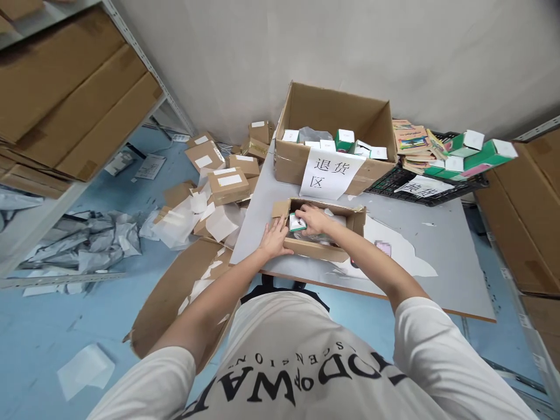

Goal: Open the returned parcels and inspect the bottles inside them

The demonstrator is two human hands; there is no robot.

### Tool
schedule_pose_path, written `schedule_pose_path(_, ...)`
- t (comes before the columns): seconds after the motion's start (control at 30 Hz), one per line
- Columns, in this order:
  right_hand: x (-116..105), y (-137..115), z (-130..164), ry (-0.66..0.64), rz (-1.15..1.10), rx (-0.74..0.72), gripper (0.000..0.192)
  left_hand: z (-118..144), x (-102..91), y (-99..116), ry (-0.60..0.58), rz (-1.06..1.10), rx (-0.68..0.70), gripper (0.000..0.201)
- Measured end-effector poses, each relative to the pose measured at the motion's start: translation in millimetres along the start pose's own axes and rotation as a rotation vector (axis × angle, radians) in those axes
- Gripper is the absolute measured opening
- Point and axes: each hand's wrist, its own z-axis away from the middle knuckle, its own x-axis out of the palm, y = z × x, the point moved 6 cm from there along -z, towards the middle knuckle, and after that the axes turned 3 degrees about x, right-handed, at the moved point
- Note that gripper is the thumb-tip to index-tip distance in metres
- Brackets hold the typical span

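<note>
An open cardboard box (315, 249) lies on the grey table in front of me, with clear plastic wrapping and other contents inside. My left hand (275, 238) rests with its fingers spread against the box's left end. Inside the box, my right hand (311, 218) grips a small white and green carton (297, 222) near that same end. Part of the right hand's fingers is hidden by the hand itself and the box wall.
Behind stands a large carton (289, 166) holding several small boxes. Beside it, a black crate (385, 185) carries booklets (411, 140) and green-white boxes. Parcels (230, 184) pile up left of the table (455, 251). A waste carton (161, 315) is on the floor; shelves flank both sides.
</note>
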Motion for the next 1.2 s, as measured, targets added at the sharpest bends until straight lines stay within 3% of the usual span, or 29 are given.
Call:
schedule_pose_path(0.13, -10.1, 12.5, 24.0, 0.142, -0.109, 0.009, 0.045, -0.9, -1.7, 0.9, 0.004, -0.016, -0.005, 0.073)
schedule_pose_path(0.33, -17.4, 25.7, 50.5, 0.422, -0.340, 0.133, 0.041, -3.6, -2.7, 2.6, 0.003, -0.035, -0.029, 0.074)
schedule_pose_path(0.43, -11.3, 27.5, 56.5, 0.472, -0.379, 0.189, 0.040, -3.3, -3.7, 3.6, 0.010, -0.044, -0.043, 0.072)
schedule_pose_path(0.57, 6.2, 19.2, 56.2, 0.431, -0.365, 0.171, 0.039, -3.4, -4.0, 4.4, 0.015, -0.050, -0.052, 0.070)
schedule_pose_path(0.77, 22.8, 11.6, 44.2, 0.267, -0.299, 0.139, 0.044, -1.9, -3.1, 4.4, 0.033, -0.052, -0.040, 0.070)
schedule_pose_path(1.2, 0.3, -0.4, 23.7, 0.002, 0.088, 0.176, 0.048, -1.2, -0.9, 4.2, 0.065, -0.067, -0.033, 0.072)
